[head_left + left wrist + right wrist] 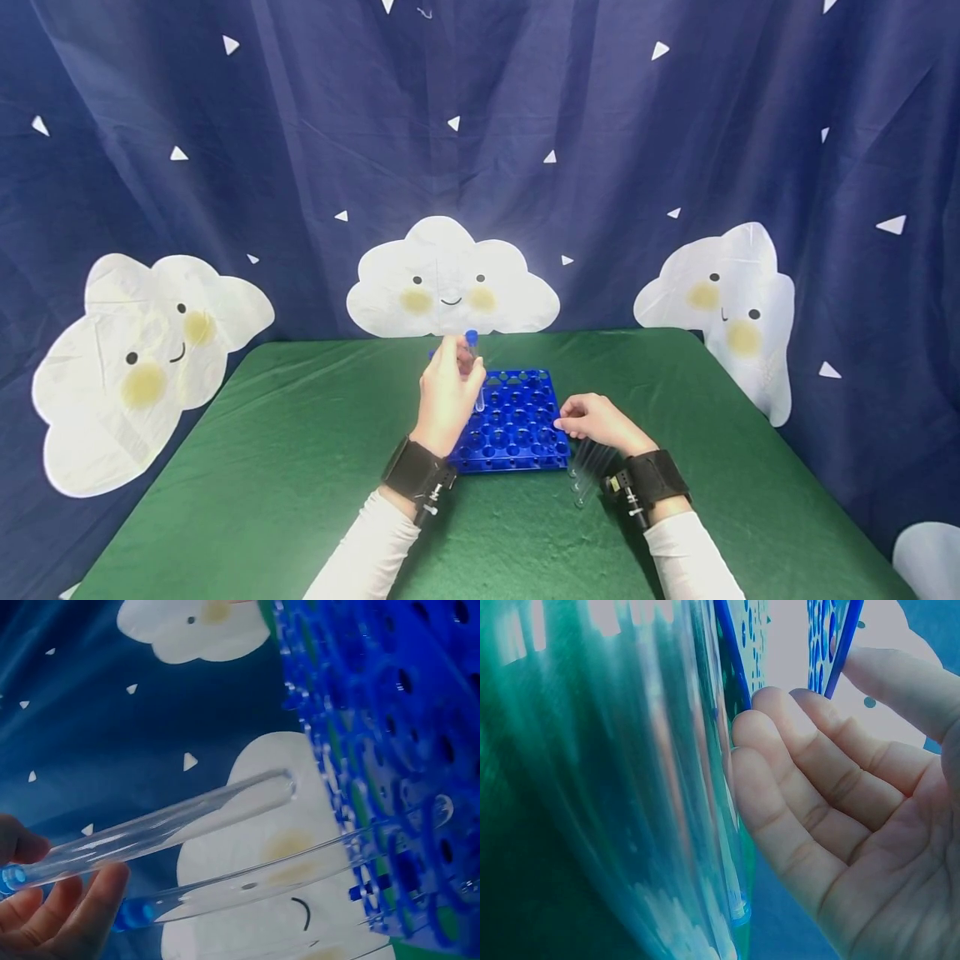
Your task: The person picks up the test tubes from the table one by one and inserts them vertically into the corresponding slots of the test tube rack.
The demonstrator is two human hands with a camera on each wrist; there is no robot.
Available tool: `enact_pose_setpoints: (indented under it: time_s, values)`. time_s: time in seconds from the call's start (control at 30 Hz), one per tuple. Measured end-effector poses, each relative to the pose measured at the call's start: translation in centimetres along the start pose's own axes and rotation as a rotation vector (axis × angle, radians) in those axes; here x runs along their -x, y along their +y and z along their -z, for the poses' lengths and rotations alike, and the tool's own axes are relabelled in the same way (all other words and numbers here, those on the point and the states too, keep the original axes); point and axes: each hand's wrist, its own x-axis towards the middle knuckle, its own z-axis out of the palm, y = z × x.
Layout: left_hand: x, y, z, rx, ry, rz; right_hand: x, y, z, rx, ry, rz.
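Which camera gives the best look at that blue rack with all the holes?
The head view: it shows the whole blue rack on the green table. The left wrist view shows only one side of it close up; the right wrist view only its thin edges beside the right hand.

Two bare hands, the left hand and the right hand, extend from long white sleeves. Each wrist wears a wide black strap fitted with a small black-and-silver metal mount with screws.
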Motion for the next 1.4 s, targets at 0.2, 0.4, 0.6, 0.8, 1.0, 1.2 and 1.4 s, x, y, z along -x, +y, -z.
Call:
enact_pose_setpoints:
  time_s: [0.2,0.4,0.6,0.8,1.0,1.2,1.4]
  values:
    - [0.2,-0.3,-1.0,-0.02,-0.024,0.001,-0.1,0.0,0.1,-0.001,0.001,-0.004]
    - [0.4,-0.6,-1.8,-0.04,-0.052,0.005,-0.1,0.2,0.2,0.002,0.002,0.011]
    - [0.7,-1.0,-2.3,-0.08,-0.058,-0.017,-0.1,0.1,0.2,-0.006,0.002,0.004]
    - [0.9,-1.3,-2.7,-0.1,-0.066,0.003,-0.1,0.1,0.2,-0.007,0.002,0.01]
    - [1.3,-1.5,-3.0,-0.146,-0.064,-0.017,-0.1,0.1,0.2,-0.003,0.004,0.002]
    - [1.6,-1.8,-3.2,-0.192,-0.046,-0.05,-0.1,0.0,0.2,-0.003,0.002,-0.002]
    - [1.8,-1.8,-3.2,-0.221,-0.038,-0.072,-0.1,0.0,0.1,0.0,0.005,-0.008]
